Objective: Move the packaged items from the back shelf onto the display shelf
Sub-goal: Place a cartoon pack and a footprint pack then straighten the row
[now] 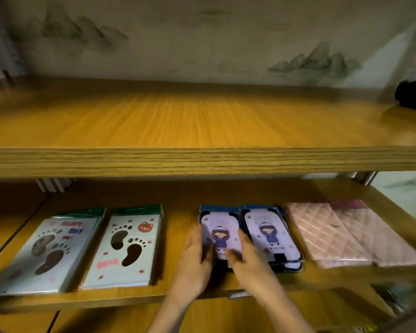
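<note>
So the left hand (195, 252) and right hand (244, 254) sit flat with fingers spread on either side of the cartoon-girl pack (219, 233) on the lower display shelf (168, 288), probably squaring it against its twin pack (269, 236).

Dim, warm, yellowish light with soft shadows under the upper shelf (202, 162). Everything is smeared by motion blur, and wide-angle distortion bends the edges
</note>
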A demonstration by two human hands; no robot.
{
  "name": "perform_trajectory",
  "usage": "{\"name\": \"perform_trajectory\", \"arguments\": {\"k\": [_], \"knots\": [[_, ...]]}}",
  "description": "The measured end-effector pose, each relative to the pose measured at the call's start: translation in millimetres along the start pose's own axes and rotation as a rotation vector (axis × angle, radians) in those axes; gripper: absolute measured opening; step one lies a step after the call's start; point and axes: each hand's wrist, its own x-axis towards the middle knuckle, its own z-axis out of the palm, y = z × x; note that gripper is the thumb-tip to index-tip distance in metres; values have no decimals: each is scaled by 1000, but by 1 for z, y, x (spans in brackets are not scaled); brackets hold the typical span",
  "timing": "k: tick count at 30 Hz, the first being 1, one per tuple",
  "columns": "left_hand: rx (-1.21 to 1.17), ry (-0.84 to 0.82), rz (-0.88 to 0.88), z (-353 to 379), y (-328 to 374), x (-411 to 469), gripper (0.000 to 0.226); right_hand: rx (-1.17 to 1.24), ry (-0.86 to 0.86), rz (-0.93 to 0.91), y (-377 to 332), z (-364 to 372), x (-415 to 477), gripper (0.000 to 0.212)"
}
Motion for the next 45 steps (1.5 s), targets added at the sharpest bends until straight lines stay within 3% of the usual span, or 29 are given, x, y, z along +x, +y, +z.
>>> {"name": "perform_trajectory", "arguments": {"k": [8,17,21,23,26,30,36,45], "knots": [[-230,169,-106,7,-1,-5,52,86,-25,-88,12,0,7,66],[-236,225,-186,-15,-11,-11,53,66,-124,-165,1,13,1,64],[-53,272,-82,-16,-1,-15,58,43,-145,-240,7,-11,-6,59],[-13,328,24,-13,13,-18,57,72,-48,-265,12,-35,-6,54],[-108,188,84,7,37,-17,47,94,190,-208,30,-71,2,48],[-161,-75,12,56,52,-7,52,4,186,-80,45,-83,8,53],[-209,-71,-103,80,57,4,53,-135,112,-43,49,-80,-2,59],[-125,-4,-99,91,54,5,54,-32,34,-42,58,-89,1,64]]}}
